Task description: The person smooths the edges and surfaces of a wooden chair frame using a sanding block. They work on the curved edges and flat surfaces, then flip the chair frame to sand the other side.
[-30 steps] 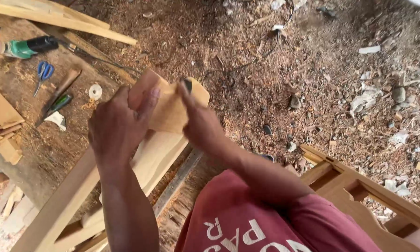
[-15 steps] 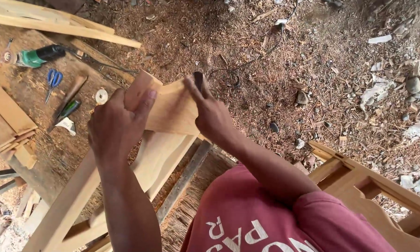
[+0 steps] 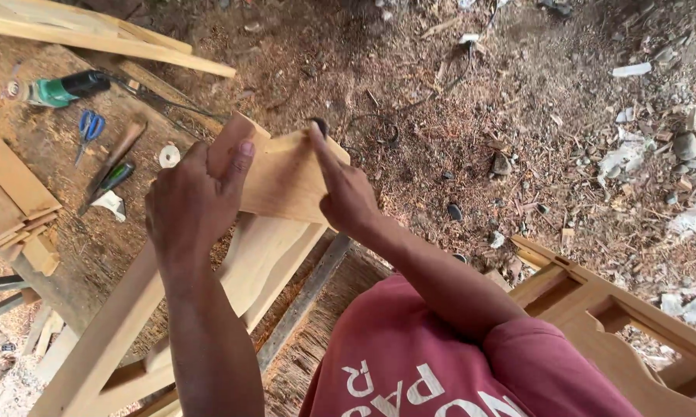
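Observation:
Both my hands hold a flat piece of light wood (image 3: 286,181) with a curved edge, raised above a light wooden frame (image 3: 124,324). My left hand (image 3: 197,205) grips the board's left end, thumb lying over its top corner. My right hand (image 3: 348,193) clasps the board's right side, its forefinger stretched up to the top edge. A small dark thing (image 3: 318,123) shows at that fingertip; I cannot tell what it is. My red shirt (image 3: 410,363) fills the bottom of the view.
On the sawdust-covered bench at the left lie a green power tool (image 3: 58,89), blue scissors (image 3: 89,127), a chisel (image 3: 115,158), a small tape roll (image 3: 169,156) and stacked wood offcuts (image 3: 16,193). Long planks (image 3: 101,35) lie at the top left. Another wooden frame (image 3: 618,316) stands at the lower right, on littered ground.
The board and both hands have kept their grip while drifting slightly right and up in view. My right forefinger has reached up to the board's top edge.

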